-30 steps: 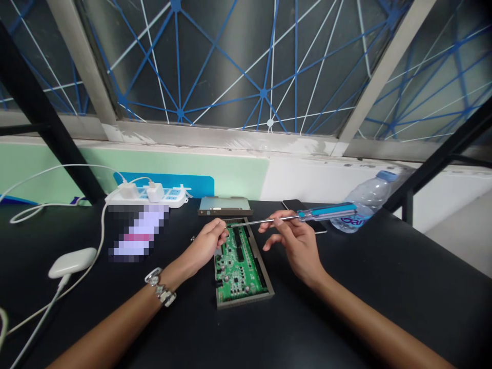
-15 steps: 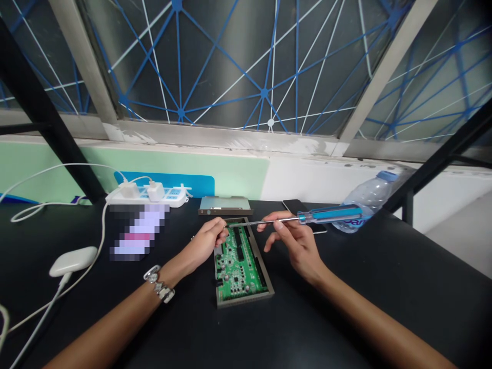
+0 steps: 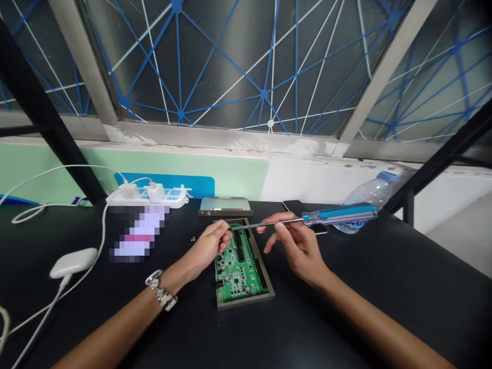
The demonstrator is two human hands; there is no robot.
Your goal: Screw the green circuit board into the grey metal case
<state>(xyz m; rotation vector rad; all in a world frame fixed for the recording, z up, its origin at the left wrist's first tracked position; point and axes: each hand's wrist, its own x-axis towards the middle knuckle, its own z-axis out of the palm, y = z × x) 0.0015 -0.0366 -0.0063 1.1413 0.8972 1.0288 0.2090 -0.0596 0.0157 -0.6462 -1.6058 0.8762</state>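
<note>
A green circuit board (image 3: 240, 266) lies in a grey metal case (image 3: 265, 279) on the black table. My right hand (image 3: 298, 243) pinches the metal shaft of a blue-handled screwdriver (image 3: 338, 214), held nearly level above the board, handle to the right. My left hand (image 3: 209, 243) is closed in a pinch at the screwdriver's tip, just over the board's far left corner; what it pinches is too small to make out. A metal watch (image 3: 161, 292) sits on my left wrist.
A grey metal cover (image 3: 225, 206) lies behind the board. A tiny screw (image 3: 193, 238) rests left of my left hand. A white power strip (image 3: 148, 196) with cables, a white puck-shaped device (image 3: 73, 262), a dark phone (image 3: 294, 206) and a lying water bottle (image 3: 365, 197) ring the work area.
The screwdriver has slid slightly right with my right hand. My left hand's pinch has followed to the tip, a little right over the board's corner.
</note>
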